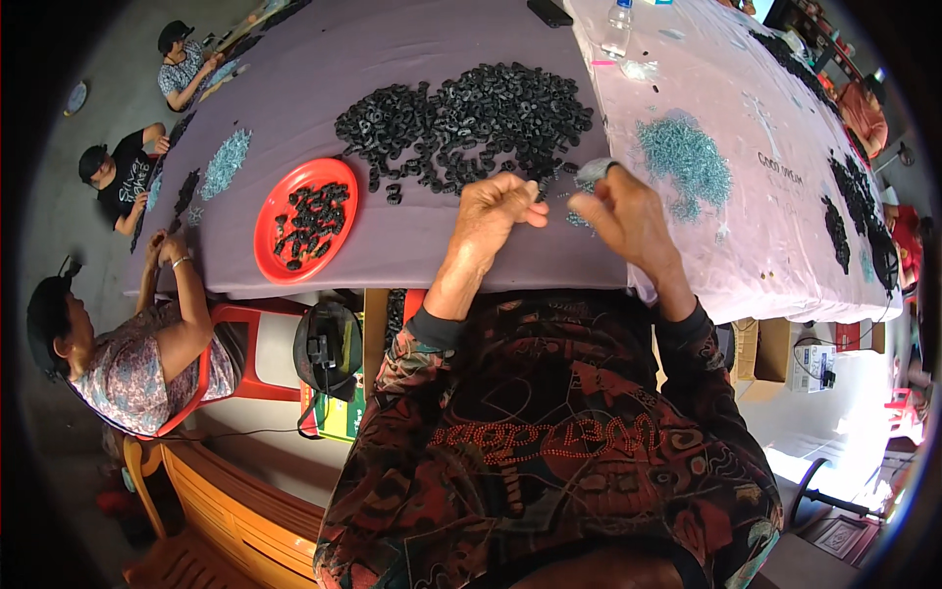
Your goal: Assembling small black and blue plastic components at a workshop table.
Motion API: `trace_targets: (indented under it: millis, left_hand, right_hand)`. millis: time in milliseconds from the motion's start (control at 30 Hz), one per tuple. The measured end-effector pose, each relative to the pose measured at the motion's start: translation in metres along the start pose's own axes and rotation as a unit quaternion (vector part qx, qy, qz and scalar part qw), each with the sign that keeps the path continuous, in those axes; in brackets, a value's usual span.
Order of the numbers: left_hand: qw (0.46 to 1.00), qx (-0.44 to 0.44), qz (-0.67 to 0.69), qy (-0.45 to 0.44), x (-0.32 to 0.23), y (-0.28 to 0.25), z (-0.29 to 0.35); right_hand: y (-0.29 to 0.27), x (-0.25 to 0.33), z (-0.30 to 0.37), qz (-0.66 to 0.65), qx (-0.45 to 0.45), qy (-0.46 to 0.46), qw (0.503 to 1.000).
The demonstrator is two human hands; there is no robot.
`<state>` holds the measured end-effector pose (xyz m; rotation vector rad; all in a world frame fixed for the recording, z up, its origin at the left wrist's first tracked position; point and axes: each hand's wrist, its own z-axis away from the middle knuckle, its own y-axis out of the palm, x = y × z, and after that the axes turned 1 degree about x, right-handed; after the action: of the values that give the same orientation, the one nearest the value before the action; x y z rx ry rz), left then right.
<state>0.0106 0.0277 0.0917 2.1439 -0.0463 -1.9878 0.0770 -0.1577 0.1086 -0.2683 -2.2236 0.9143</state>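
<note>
Pinching left hand [498, 208] narrow, curling blurred right hand [630, 218]; contents indiscernible | working near side of heaped, small, black, oval plastic pieces [510, 113] | ideally steadying both, aligning squarely

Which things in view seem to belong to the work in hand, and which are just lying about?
Likely part of the work:
small black pieces
silvery-blue pieces
red plate

Probably just lying about:
clear bottle
dark flat object
cardboard box
</note>
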Motion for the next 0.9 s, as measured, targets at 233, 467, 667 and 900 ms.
trace_targets:
  millis: [233, 467, 667, 900]
  left_hand:
    - [0.994, -0.063, 0.086, 0.007, -0.011, -0.014, -0.003]
    - [0.971, -0.102, 0.211, 0.033, -0.019, -0.029, -0.003]
    - [0.955, -0.117, 0.26, 0.082, -0.019, -0.036, -0.006]
    - [0.944, -0.176, 0.252, 0.12, -0.021, -0.029, -0.003]
  right_hand:
    - [-0.011, -0.041, -0.004, 0.119, -0.023, 0.08, 0.989]
    - [0.031, -0.063, 0.002, 0.178, 0.059, 0.104, 0.977]
    - [0.05, -0.064, 0.008, 0.186, 0.039, 0.042, 0.981]
    - [0.055, -0.064, 0.01, 0.172, 0.059, 0.043, 0.982]
